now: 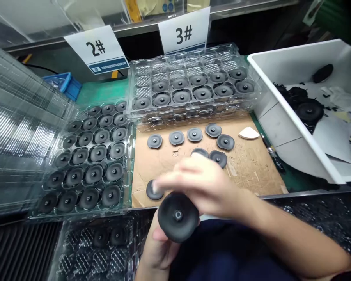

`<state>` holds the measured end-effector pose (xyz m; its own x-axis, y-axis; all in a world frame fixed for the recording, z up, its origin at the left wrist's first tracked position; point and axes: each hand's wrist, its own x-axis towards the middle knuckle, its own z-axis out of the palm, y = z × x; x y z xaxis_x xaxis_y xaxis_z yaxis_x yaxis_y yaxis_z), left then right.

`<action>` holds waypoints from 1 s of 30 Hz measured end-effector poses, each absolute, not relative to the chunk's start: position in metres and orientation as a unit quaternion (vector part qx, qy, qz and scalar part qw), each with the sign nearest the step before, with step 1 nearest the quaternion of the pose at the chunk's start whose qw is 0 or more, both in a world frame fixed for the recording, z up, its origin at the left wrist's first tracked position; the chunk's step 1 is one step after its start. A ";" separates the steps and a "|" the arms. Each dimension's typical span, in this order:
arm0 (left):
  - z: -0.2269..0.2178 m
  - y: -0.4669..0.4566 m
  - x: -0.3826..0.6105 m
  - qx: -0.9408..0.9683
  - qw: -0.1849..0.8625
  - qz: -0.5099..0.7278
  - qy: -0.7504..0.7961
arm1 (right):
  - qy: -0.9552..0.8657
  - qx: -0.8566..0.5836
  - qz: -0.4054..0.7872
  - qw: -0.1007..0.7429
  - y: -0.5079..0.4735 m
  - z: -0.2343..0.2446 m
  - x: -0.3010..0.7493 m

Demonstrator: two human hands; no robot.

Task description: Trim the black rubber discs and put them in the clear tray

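Note:
My left hand (163, 249) holds a dark, rounded disc (178, 216) with a small round hub at its centre, hub side facing me. Its thumb presses against the disc's lower left edge. Just above and behind this disc, my right hand (201, 181) reaches across to the left, blurred by motion. Its fingers stretch out, and nothing shows in them. Beyond the right fingertips, a similar disc (154, 190) lies on the cardboard sheet (251, 171). Several more discs, such as one grey-black disc (155, 141), lie hub up farther back; my right hand partly covers one.
On the left, a clear tray (128, 156) holds rows of discs. Stacked clear trays (190, 111), partly filled, stand at the back. A white bin (298, 140) with black scraps stands right, beside a pen-like tool (273, 153) and a white wedge-shaped piece (249, 133). Another tray (58, 253) sits lower left.

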<state>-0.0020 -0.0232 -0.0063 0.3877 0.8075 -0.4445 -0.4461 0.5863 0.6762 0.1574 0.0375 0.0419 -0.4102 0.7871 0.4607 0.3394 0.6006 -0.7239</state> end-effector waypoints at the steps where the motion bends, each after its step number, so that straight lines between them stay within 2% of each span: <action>1: -0.004 -0.022 -0.003 0.206 0.816 0.392 0.371 | -0.759 -0.409 0.287 0.417 0.047 0.031 0.157; 4: 0.002 -0.020 -0.007 0.126 0.860 0.403 0.287 | -0.682 -0.525 0.341 0.377 0.070 -0.015 0.152; 6: 0.001 -0.019 -0.009 0.096 0.872 0.411 0.246 | -0.674 -0.548 0.355 0.346 0.074 -0.047 0.144; 9: -0.002 -0.018 -0.013 0.076 0.880 0.413 0.223 | -0.667 -0.556 0.345 0.356 0.063 -0.074 0.134; 17: 0.000 -0.011 -0.014 0.087 0.861 0.431 0.256 | -0.652 -0.522 0.390 0.389 0.010 -0.039 0.152; 19: -0.002 -0.011 -0.009 0.165 0.814 0.477 0.286 | -0.633 -0.532 0.416 0.377 0.000 -0.039 0.159; 22: -0.009 -0.013 -0.004 0.358 0.680 0.532 0.355 | -0.605 -0.561 0.430 0.366 -0.010 -0.040 0.169; 25: -0.015 -0.015 -0.002 0.539 0.571 0.488 0.381 | -0.583 -0.583 0.419 0.381 -0.016 -0.030 0.179; 30: -0.013 -0.014 0.003 0.645 0.517 0.422 0.372 | -0.532 -0.588 0.399 0.461 -0.025 0.001 0.190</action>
<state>0.0027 -0.0142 -0.0127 0.3662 0.9168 0.1591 0.0432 -0.1876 0.9813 0.1902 -0.0246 0.0006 0.1155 0.9931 0.0223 0.2580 -0.0083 -0.9661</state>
